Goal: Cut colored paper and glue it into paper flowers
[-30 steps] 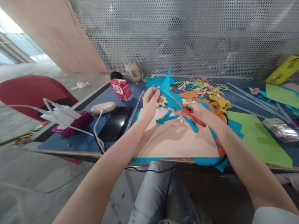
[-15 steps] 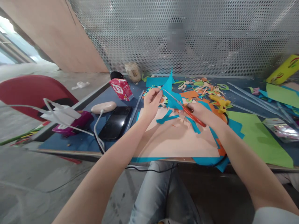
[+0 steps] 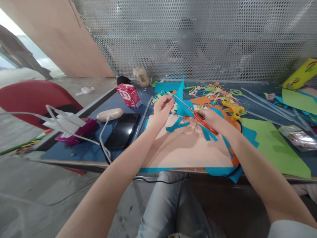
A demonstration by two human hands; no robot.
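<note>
Clock positions are referring to the scissors (image 3: 196,115), 12 pointing away from the person. The right hand (image 3: 210,118) is gripping the scissors, fingers wrapped around the red handles. The blue paper (image 3: 182,105) is standing raised at the blades, toward 10 o'clock. The left hand (image 3: 162,107) is lying just beside its left edge, fingers bent to a narrow gap; whether they are pinching the paper cannot be told.

Blue strips (image 3: 177,124) are lying on the pale sheet (image 3: 188,152) at 8 o'clock. Paper scraps (image 3: 215,94) are crowding 1 to 2 o'clock. The glue gun (image 3: 233,109) is lying at 3, the green sheet (image 3: 274,148) at 4, the phone (image 3: 123,130) at 9.

The right hand is partly hiding the handles. The forearms are covering parts of the pale sheet. The view's edge is cutting off the yellow box (image 3: 300,73) between 2 and 3.
</note>
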